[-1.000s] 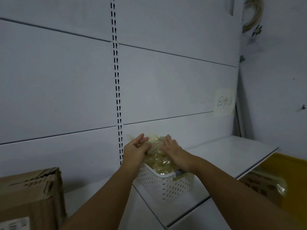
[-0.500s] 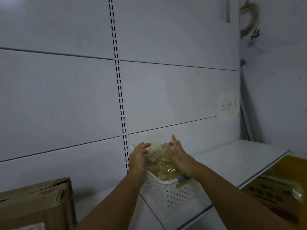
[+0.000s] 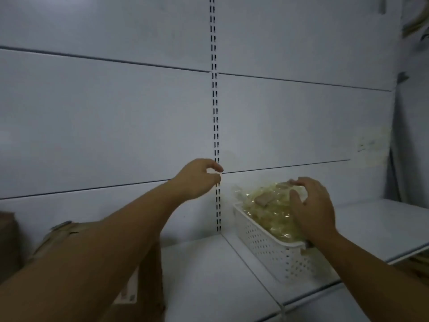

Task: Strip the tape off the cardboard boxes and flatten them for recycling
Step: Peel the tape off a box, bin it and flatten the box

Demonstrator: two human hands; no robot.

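A heaped wad of yellowish clear tape fills a white perforated basket on the shelf. My right hand lies on the right side of the wad, fingers and thumb arched round its top. Off to the left, my left hand hovers in the air in front of the slotted upright, away from the basket, with fingers loosely curled and nothing in them. A brown cardboard box with a white label stands at the lower left, largely hidden by my left forearm.
The white shelf runs along a panelled back wall with a slotted upright in the middle. A second brown box edge shows at the far left. A paper note sticks on the wall at right.
My left hand has let go of the tape wad and lifted up and to the left. The right hand stays on the wad. The view has swung left, so the basket sits further right.
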